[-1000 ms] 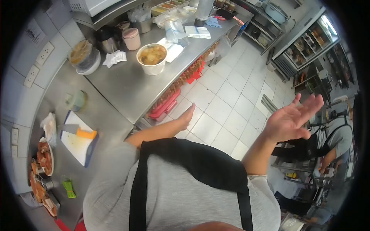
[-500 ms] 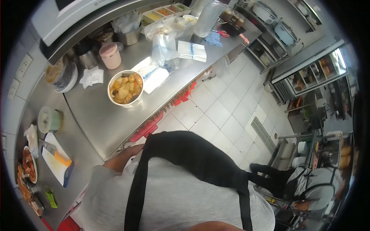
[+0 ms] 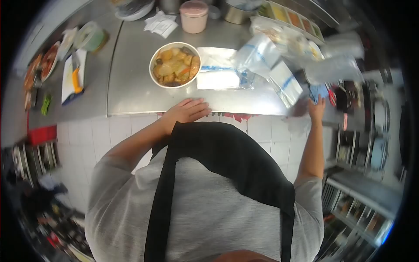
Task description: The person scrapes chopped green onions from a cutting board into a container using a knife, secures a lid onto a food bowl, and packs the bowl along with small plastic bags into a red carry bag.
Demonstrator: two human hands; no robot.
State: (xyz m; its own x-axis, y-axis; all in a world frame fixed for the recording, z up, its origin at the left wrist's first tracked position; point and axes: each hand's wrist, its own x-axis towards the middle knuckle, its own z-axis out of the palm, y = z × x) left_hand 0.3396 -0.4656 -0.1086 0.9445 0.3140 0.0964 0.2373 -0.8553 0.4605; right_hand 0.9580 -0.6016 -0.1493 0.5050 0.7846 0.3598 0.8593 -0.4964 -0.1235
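My left hand [image 3: 190, 110] lies palm down at the counter's front edge, fingers stretched out and holding nothing. Just beyond it stands a white paper bowl [image 3: 153, 72], filled with a stew of vegetable chunks [image 3: 176, 65] in brown sauce. At the right, my right hand [image 3: 317, 107] reaches to a crumpled blue cloth [image 3: 319, 91], fingertips at its near edge and fingers apart. Red-handled scissors [image 3: 332, 97] lie just right of the cloth. Between my hands are white packets with blue stripes [image 3: 286, 84] and a clear plastic bag [image 3: 257, 54].
A pink lidded canister [image 3: 194, 17] and paper slips [image 3: 160, 24] sit behind the bowl. Leftward, an orange-handled knife [image 3: 76, 78] rests on a white cutting board [image 3: 69, 87], near green stalks [image 3: 46, 104]. Ingredient trays [image 3: 290, 19] line the back right.
My view has swung round to face the counter squarely. Both hands have come into sight, the left on the counter edge, the right by the blue cloth. The other person has left view.
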